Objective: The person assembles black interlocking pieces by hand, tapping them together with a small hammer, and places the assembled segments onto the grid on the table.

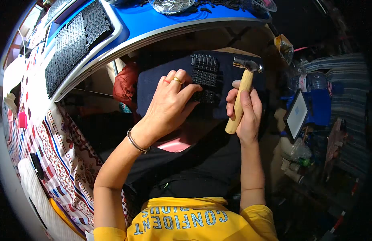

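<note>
L hand (170, 96) has bent fingers, w/ thumb & pointer finger close together at the L edge of the black link block (205, 77). Can't tell if they pinch it or just touch it. R hand (250, 114) is wrapped tight round the wood handle of the hammer (245, 86), metal head up.

Count: 1 hammer, 1 link block in approx. 3 parts, 2 rings on L hand (1 gold ring (177, 80), 1 red ring (166, 80)) & 1 bangle (136, 141) on L wrist.

The link block is black & bumpy, w/ small bits in neat rows, & little pegs stick out at the top end. It's on the dark pad (154, 90), btwn the hands, just L of the hammer. Past it is the blue desk (135, 24), w/ 1 white tray (118, 29) of black links (79, 42).
</note>
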`<move>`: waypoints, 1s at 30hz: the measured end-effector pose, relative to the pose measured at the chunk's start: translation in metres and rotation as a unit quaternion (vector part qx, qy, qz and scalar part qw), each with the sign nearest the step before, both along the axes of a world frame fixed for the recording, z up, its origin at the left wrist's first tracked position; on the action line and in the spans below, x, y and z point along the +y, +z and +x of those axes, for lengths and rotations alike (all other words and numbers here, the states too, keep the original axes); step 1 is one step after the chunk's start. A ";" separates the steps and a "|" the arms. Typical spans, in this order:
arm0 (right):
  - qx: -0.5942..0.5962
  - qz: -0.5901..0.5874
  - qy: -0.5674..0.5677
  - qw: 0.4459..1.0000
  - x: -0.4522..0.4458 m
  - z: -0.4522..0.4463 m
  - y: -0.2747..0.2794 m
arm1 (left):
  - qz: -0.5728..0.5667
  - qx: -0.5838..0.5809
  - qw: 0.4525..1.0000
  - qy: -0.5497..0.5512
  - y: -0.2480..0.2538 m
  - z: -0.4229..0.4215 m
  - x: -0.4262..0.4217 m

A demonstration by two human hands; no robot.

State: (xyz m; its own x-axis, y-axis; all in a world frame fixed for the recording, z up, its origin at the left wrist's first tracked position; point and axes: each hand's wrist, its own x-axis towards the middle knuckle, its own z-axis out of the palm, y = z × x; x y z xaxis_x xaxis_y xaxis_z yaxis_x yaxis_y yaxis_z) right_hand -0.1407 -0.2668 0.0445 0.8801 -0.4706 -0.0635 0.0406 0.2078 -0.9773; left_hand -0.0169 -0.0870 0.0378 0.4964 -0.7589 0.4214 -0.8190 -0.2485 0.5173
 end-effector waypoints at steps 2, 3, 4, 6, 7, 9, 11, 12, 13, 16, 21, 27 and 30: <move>0.001 0.002 -0.001 1.000 0.000 0.000 0.000 | -0.007 0.006 1.000 -0.002 0.002 0.001 0.002; 0.002 0.003 -0.001 1.000 0.000 0.000 0.000 | -0.011 0.010 1.000 -0.001 0.003 0.002 0.004; 0.003 0.002 0.002 1.000 0.000 0.000 0.000 | -0.020 0.026 0.999 0.009 0.005 0.003 0.008; 0.012 -0.015 0.009 1.000 0.002 -0.001 0.001 | -0.029 0.042 0.998 0.024 0.013 0.008 0.026; 0.017 -0.023 0.012 1.000 0.003 -0.002 0.002 | -0.017 0.089 0.996 0.019 0.016 0.013 0.038; 0.022 -0.029 0.023 0.999 0.008 -0.003 0.004 | -0.005 0.135 0.991 0.021 0.017 0.015 0.053; 0.048 -0.113 0.084 0.989 0.015 -0.005 0.008 | -0.017 0.190 0.981 0.036 0.015 0.015 0.065; 0.060 -0.154 0.115 0.979 0.019 -0.006 0.010 | -0.024 0.217 0.975 0.043 0.014 0.015 0.071; 0.073 -0.196 0.145 0.967 0.023 -0.006 0.012 | -0.031 0.245 0.968 0.050 0.012 0.014 0.075; -0.009 -0.192 0.108 0.975 0.053 0.006 0.010 | -0.053 0.219 0.973 0.054 0.002 0.012 0.075; -0.064 -0.433 0.155 0.886 0.068 0.036 0.020 | -0.082 0.185 0.977 0.062 -0.005 0.013 0.069; -0.025 -0.536 0.150 0.831 0.075 0.049 0.021 | -0.060 0.176 0.981 0.060 -0.008 0.019 0.077; -0.019 -0.539 0.158 0.827 0.075 0.050 0.019 | -0.055 0.178 0.981 0.053 -0.007 0.020 0.079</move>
State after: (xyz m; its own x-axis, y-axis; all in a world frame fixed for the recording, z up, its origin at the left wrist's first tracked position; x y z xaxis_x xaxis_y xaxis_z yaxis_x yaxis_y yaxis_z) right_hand -0.0908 -0.1921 0.0639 0.9617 0.0178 0.2734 0.1854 -0.7770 -0.6015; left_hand 0.0028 -0.0079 0.0309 0.7010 -0.6547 0.2827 -0.5537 -0.2498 0.7944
